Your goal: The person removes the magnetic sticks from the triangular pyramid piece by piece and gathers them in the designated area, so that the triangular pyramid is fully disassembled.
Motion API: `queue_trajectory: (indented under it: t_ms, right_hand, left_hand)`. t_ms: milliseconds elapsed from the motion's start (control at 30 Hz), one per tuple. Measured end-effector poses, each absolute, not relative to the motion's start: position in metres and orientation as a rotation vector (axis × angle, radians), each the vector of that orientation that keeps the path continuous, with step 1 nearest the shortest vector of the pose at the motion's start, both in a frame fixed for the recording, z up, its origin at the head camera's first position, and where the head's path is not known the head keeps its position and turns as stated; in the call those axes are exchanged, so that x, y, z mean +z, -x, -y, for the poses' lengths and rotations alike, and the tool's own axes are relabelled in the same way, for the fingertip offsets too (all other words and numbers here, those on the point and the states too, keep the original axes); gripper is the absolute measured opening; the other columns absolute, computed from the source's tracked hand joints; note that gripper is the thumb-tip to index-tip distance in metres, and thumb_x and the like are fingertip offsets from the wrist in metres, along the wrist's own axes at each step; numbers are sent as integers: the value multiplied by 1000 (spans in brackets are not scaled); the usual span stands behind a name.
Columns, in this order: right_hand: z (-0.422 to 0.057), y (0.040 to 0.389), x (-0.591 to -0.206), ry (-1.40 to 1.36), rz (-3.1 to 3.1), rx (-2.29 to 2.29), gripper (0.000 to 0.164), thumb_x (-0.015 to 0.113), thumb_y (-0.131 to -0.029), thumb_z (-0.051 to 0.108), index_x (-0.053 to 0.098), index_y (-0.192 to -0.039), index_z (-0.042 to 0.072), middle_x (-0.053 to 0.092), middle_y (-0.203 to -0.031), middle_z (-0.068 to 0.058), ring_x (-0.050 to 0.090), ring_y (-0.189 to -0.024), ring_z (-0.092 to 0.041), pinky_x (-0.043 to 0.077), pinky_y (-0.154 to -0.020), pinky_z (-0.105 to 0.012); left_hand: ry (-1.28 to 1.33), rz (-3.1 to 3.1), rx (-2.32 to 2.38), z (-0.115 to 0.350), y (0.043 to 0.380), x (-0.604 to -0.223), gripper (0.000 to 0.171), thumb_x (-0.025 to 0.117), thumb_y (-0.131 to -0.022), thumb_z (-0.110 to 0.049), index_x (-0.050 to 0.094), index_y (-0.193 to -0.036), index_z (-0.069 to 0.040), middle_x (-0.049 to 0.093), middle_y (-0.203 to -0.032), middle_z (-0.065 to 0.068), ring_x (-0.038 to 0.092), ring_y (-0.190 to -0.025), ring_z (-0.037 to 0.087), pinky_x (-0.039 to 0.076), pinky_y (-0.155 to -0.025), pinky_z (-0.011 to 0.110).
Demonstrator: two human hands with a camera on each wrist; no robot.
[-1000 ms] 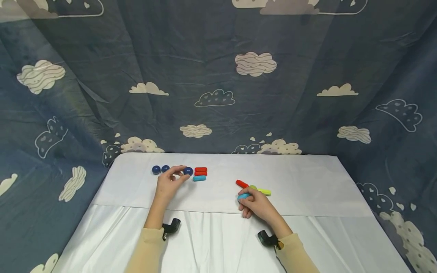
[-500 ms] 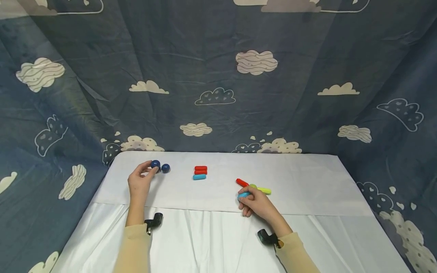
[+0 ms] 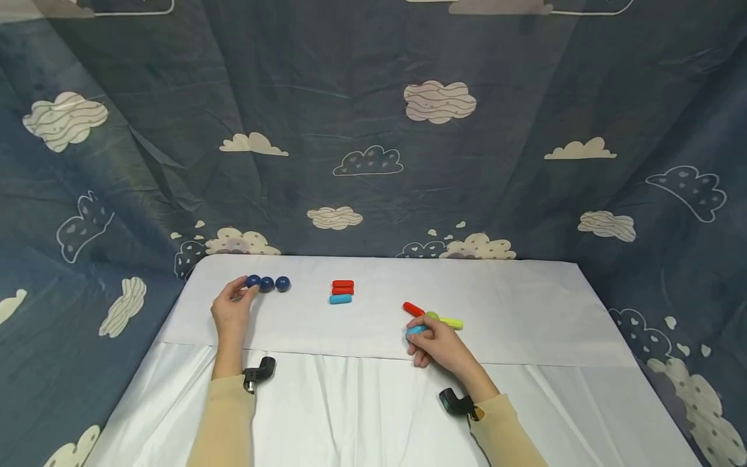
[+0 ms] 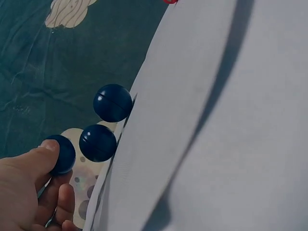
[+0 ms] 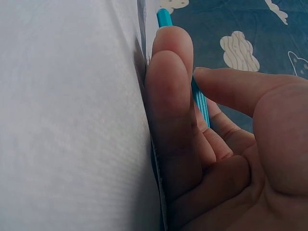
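Blue ball (image 4: 66, 155), pinched beside two line-marked balls (image 4: 112, 103).

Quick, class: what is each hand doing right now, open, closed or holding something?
Left hand: holding a ball.
Right hand: holding a blue stick.

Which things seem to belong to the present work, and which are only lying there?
Probably in use:
dark blue ball in left hand
two dark blue balls beside it
light blue stick in right hand

Probably idle:
two red sticks
second light blue stick
single red stick
lime stick
green piece, partly hidden
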State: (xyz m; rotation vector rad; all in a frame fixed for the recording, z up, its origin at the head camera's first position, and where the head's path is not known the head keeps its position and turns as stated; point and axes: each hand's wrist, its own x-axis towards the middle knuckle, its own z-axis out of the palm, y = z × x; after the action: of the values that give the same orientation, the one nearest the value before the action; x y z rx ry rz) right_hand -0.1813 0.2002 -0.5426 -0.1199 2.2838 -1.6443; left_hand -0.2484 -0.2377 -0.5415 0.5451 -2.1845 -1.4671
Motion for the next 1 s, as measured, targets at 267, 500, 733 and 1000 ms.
queue_trajectory:
  t_ms: [267, 500, 733, 1000]
  right_hand:
    - [-201, 179, -541, 147, -2275, -1656, 29, 65, -105, 12, 58, -129, -4, 74, -82, -10, 68, -57, -16, 58, -56, -27]
    - [-200, 179, -541, 148, -2293, -1650, 29, 66, -105, 12, 58, -128, -3, 74, -81, -9, 67, -57, -16, 58, -56, -27]
    - [-199, 180, -540, 136, -2302, -1644, 28, 65, -105, 12, 58, -128, -3, 74, -81, -10, 68, -57, -16, 58, -55, -27]
    - [-198, 178, -539, 117, -2315, -1633, 27, 65, -105, 11, 60, -128, -2, 74, -82, -11, 67, -56, -15, 58, -55, -27]
  left_hand:
    - [-596, 2197, -1483, 242, 253, -544, 40, 77, -96, -17, 71, -134, -5, 75, -125, 19, 54, -87, -2, 41, -88, 21]
    - [-626, 2243, -1444, 243, 259, -543, 42, 74, -97, -16, 69, -137, -3, 75, -125, 19, 56, -95, 10, 40, -85, 20]
    - [-647, 2309, -1358, 239, 262, -541, 41, 72, -99, -13, 67, -137, 0, 73, -129, 23, 64, -109, 32, 45, -94, 39]
    - [-666, 2317, -1335, 237, 259, -542, 43, 73, -98, -14, 66, -138, 1, 72, -132, 24, 64, -115, 39, 46, -102, 51]
